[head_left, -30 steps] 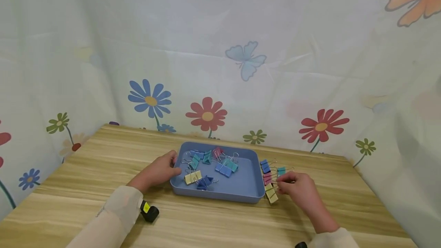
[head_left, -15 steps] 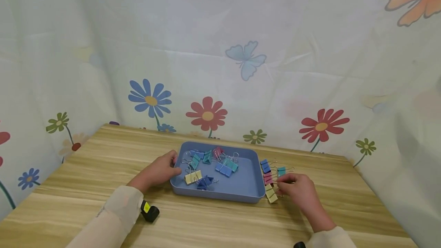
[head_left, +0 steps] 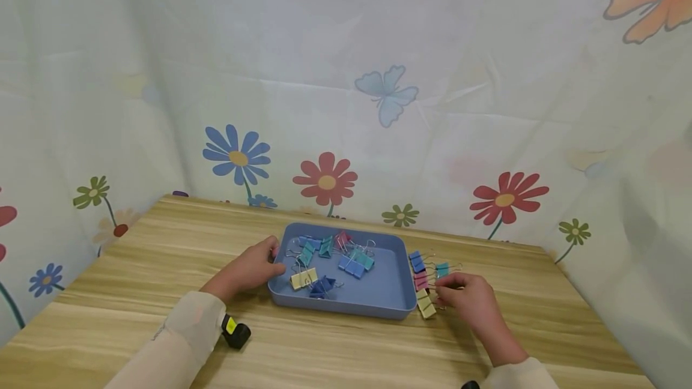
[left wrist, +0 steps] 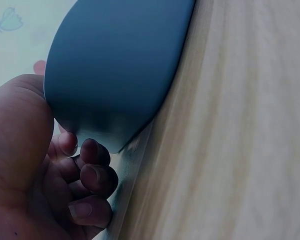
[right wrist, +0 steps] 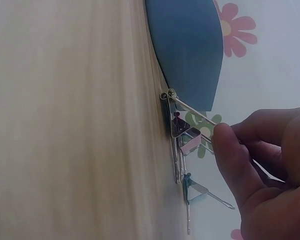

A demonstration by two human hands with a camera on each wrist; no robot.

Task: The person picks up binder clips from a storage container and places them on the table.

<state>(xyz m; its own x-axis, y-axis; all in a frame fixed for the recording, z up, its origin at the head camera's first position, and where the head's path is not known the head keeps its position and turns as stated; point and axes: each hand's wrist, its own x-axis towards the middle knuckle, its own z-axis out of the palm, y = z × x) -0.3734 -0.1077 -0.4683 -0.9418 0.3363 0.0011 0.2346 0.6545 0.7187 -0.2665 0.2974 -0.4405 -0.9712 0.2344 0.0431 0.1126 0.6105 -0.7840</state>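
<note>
My left hand (head_left: 248, 266) holds the left end of a blue rectangular tray (head_left: 346, 306), thumb at the rim and curled fingers (left wrist: 97, 180) beside the outer wall. Several binder clips lie inside the tray, among them a yellow clip (head_left: 304, 278) and a dark blue one (head_left: 322, 286). Right of the tray, my right hand (head_left: 469, 299) pinches a wire handle (right wrist: 196, 111) of a binder clip between thumb and fingertips. Close around it on the table lie a pink clip (head_left: 421, 281), a yellow clip (head_left: 426, 305) and a teal clip (head_left: 442, 269). Which clip that handle belongs to, I cannot tell.
A blue clip (head_left: 417, 261) lies against the tray's right side. The wooden table (head_left: 346, 353) runs back to a hanging cloth (head_left: 465, 137) printed with flowers and butterflies. A black wrist camera (head_left: 236, 334) sits at the left sleeve.
The right hand has lowered slightly towards me, uncovering more of the teal clip. The left hand and the tray stay put.
</note>
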